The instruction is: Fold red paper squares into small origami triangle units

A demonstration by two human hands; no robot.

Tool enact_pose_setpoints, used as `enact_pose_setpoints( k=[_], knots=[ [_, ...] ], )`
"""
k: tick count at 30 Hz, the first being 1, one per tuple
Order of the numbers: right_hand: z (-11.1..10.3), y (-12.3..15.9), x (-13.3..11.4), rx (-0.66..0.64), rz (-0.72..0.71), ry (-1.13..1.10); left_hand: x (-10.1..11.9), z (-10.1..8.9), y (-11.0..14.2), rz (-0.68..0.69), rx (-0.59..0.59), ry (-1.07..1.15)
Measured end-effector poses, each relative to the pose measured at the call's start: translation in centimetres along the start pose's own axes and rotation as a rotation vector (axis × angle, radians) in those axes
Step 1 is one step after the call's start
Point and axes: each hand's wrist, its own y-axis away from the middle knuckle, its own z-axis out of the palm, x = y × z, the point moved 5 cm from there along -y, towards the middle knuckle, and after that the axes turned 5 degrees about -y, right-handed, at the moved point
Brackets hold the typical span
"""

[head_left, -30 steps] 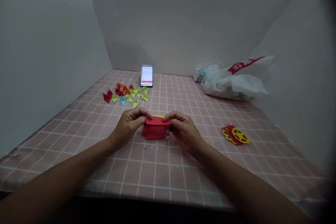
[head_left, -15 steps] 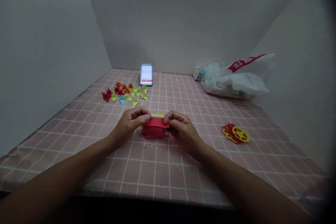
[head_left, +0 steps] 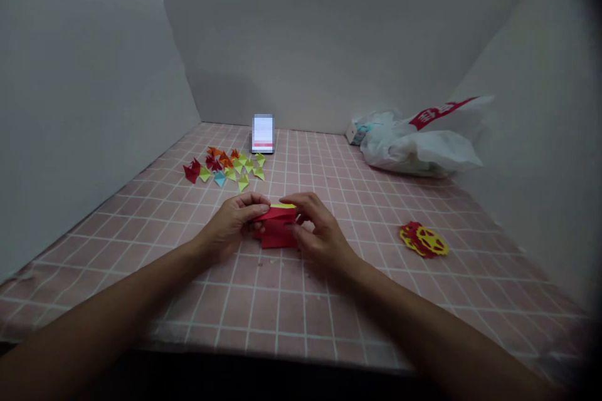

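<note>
A folded red paper [head_left: 277, 232] is held up over the table in front of me, a yellow and whitish edge showing behind its top. My left hand [head_left: 237, 216] pinches its upper left corner between thumb and fingers. At the right edge, my right hand [head_left: 322, 225] has its thumb and index finger spread apart, the index near the top edge and the thumb lower down beside the paper. Part of the right fingers is hidden behind the sheet.
Several small folded paper pieces [head_left: 226, 166] in red, orange, yellow-green and blue lie at the back left. Beyond them stands a lit screen [head_left: 263, 133]. A white plastic bag [head_left: 418, 147] sits back right, beside a small box [head_left: 356, 131]. Red and yellow cutouts [head_left: 423, 240] lie to the right.
My right hand has let go of its pinch on the paper's upper right corner and its fingers have spread. The red upper flap now tilts; my left hand keeps its pinch.
</note>
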Motion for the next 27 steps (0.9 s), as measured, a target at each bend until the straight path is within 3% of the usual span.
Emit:
enact_pose_setpoints(
  k=[3, 6, 12, 14, 27],
  knots=[
    [-0.3, 0.1, -0.5, 0.020, -0.079, 0.092, -0.6, 0.4, 0.1, -0.053, -0.081, -0.044],
    [-0.5, 0.1, -0.5, 0.044, -0.054, 0.121, -0.5, 0.6, 0.2, 0.005, -0.111, -0.159],
    [-0.7, 0.1, 0.0, 0.106, 0.035, 0.079, 2.1, 0.5, 1.0, 0.428, -0.019, -0.514],
    [-0.7, 0.2, 0.3, 0.114, 0.079, 0.038, 2.4, 0.5, 1.2, 0.499, -0.003, -0.583],
    [-0.1, 0.6, 1.4, 0.083, 0.219, -0.101, 2.4, 0.9, 1.5, 0.464, 0.025, -0.625]
  ],
)
